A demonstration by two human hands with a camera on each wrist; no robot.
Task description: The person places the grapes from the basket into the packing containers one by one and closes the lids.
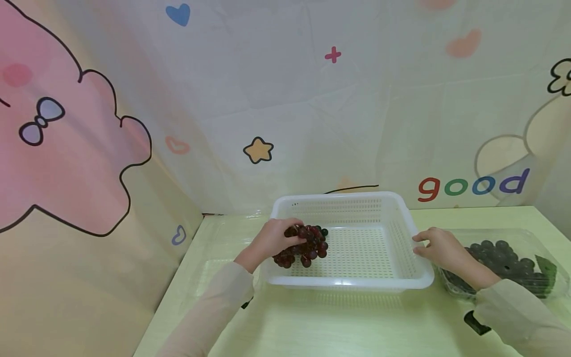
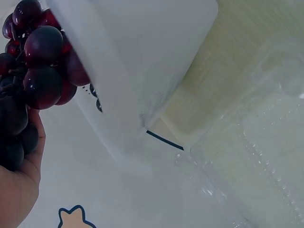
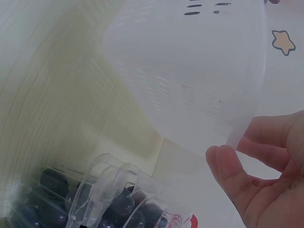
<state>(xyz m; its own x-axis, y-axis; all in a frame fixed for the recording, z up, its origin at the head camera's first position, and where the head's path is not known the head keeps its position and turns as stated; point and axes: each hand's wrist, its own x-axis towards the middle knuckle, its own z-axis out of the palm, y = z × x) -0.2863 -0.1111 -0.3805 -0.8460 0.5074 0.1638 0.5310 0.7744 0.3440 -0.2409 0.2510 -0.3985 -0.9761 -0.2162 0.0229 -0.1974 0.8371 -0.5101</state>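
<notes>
My left hand (image 1: pixel 277 235) grips a bunch of dark red grapes (image 1: pixel 314 243) over the left end of a white perforated plastic basket (image 1: pixel 343 283). Up close in the left wrist view, the grapes (image 2: pixel 43 47) hang beside the basket wall (image 2: pixel 142 42), with the fingers (image 2: pixel 35 137) partly behind them. At the basket's right rim is my right hand (image 1: pixel 439 246). Its thumb and fingers (image 3: pixel 228 164) pinch the rim of the basket (image 3: pixel 190 95) in the right wrist view.
Right of the basket, a clear plastic box (image 1: pixel 517 233) holds dark grapes (image 1: pixel 499 255) and a green leaf (image 1: pixel 547 270). A clear empty-looking plastic tray (image 1: pixel 214 248) lies at the left of the pale table (image 1: pixel 321 332). Behind stands a printed curtain (image 1: pixel 312 109).
</notes>
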